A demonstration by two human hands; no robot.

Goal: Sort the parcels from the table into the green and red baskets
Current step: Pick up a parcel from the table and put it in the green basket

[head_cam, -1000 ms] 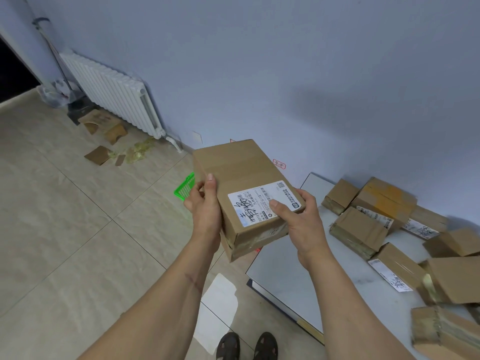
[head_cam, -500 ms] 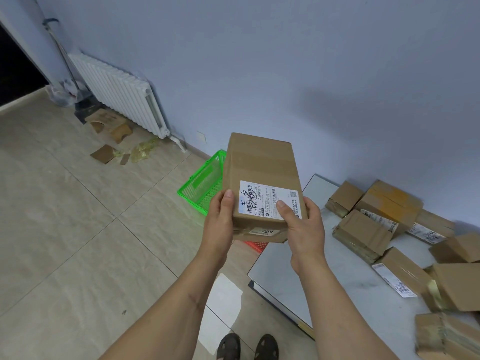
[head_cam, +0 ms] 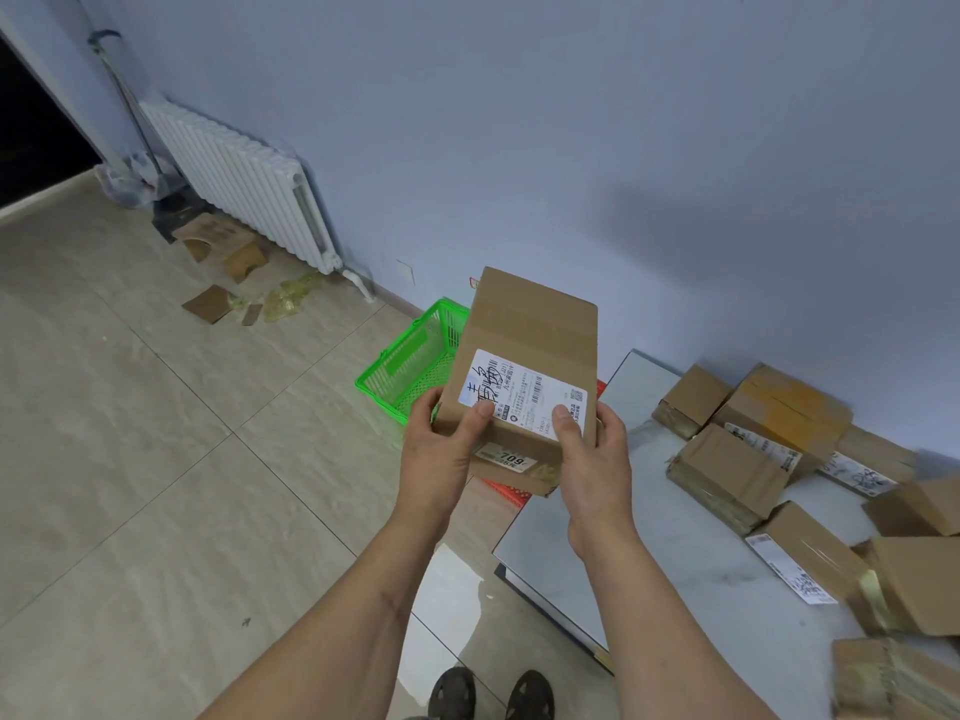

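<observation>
A brown cardboard parcel [head_cam: 530, 335] with a white shipping label is held in the air between both hands, label facing me. My left hand [head_cam: 441, 454] grips its near left corner, thumb on the label. My right hand [head_cam: 592, 459] grips the near right corner, thumb on the label too. Behind and below the parcel, a green basket [head_cam: 405, 366] sits on the floor by the wall. Only a strip of the red basket [head_cam: 506, 490] shows under the parcel, beside the table edge. Several more parcels [head_cam: 727, 470] lie on the white table [head_cam: 571, 543] at the right.
A white radiator [head_cam: 234, 179] stands along the wall at the left, with cardboard scraps [head_cam: 213, 304] and crumpled tape on the tiled floor near it. My feet [head_cam: 488, 693] show at the bottom, just left of the table corner.
The parcel has turned from tilted sideways to lengthwise away from me, and both hands have shifted to its near end. The view has moved, so more of the green basket shows.
</observation>
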